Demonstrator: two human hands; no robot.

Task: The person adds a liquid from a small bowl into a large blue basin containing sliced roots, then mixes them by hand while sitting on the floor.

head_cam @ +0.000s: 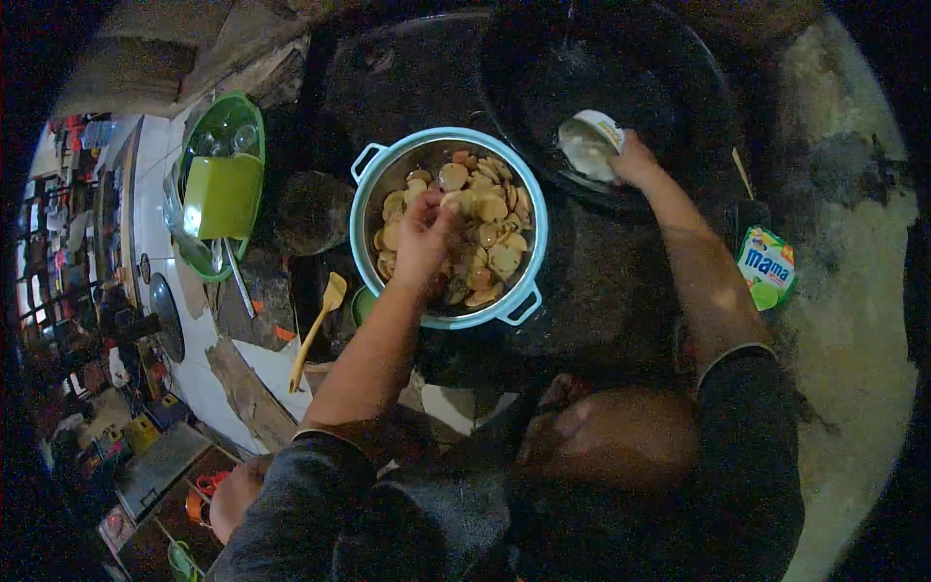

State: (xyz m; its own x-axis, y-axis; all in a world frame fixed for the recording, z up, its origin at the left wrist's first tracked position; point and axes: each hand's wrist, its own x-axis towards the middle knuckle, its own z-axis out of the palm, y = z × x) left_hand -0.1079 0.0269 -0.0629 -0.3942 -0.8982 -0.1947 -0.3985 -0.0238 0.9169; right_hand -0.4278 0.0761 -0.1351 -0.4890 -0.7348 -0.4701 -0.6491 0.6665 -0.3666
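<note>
A light blue pot with two loop handles and a metal inside stands in front of me, holding many wet-looking, pale round slices. My left hand reaches over its left half, thumb and fingers pinched on one pale slice; motion blurs the fingertips. To the right, my right hand grips the rim of a white tub. The tub is tilted over a large dark basin, and something whitish, perhaps water, shows in its mouth. A thin stream of water falls into the basin.
At left, a green basin holds a yellow-green container and clear vessels. A yellow spatula lies below a dark round object. A green-and-white packet rests beside the concrete surface at right.
</note>
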